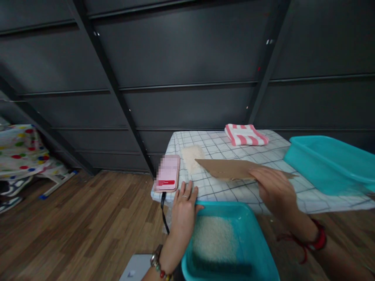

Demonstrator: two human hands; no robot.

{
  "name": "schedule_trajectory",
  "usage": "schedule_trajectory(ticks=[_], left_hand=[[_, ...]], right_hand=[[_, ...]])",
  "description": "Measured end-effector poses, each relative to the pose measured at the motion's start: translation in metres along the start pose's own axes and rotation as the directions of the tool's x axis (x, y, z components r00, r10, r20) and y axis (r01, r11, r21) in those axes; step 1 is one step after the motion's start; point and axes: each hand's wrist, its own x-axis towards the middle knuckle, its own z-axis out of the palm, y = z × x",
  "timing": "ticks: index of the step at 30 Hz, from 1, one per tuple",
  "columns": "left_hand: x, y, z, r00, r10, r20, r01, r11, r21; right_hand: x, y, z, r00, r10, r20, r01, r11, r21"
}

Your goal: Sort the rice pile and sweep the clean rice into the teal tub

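In my right hand (274,187) is a piece of brown cardboard (231,168), held by its right part over the checked tablecloth (205,139). The cardboard's pointed left end lies beside a patch of rice (191,157) spread on the cloth. My left hand (185,210) rests at the table's front edge, its fingers stretched out on the cloth and its thumb by the rim of a turquoise basin (262,244). Grains that look like rice (215,239) cover part of the basin's bottom. The basin stands just below the table's front edge.
A pink phone (168,173) lies at the table's left edge, with a black strap (164,214) hanging down. At the back is a folded pink-striped towel (246,134). Another turquoise basin (331,168) stands at the right. A dark panelled wall (181,58) rises behind.
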Motion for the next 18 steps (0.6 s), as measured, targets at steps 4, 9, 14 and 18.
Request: schedule_trajectory(ticks=[4, 9, 14, 18], left_hand=[[-0.003, 0.000, 0.002, 0.999, -0.022, -0.035, 0.022, 1.000, 0.020], [-0.004, 0.000, 0.007, 0.996, -0.044, -0.080, 0.045, 0.999, 0.014], [-0.006, 0.003, 0.008, 0.987, -0.107, -0.117, 0.115, 0.992, 0.059], [-0.007, 0.005, 0.007, 0.987, -0.122, -0.101, 0.129, 0.989, 0.073]], right_hand=[[0.029, 0.033, -0.011, 0.998, -0.027, 0.059, 0.028, 1.000, -0.011], [0.063, 0.067, -0.001, 0.967, 0.059, 0.248, -0.049, 0.998, -0.047], [0.091, 0.070, 0.020, 0.902, 0.014, 0.431, 0.009, 0.999, -0.051], [0.104, 0.060, 0.030, 0.841, -0.083, 0.535, 0.101, 0.995, -0.004]])
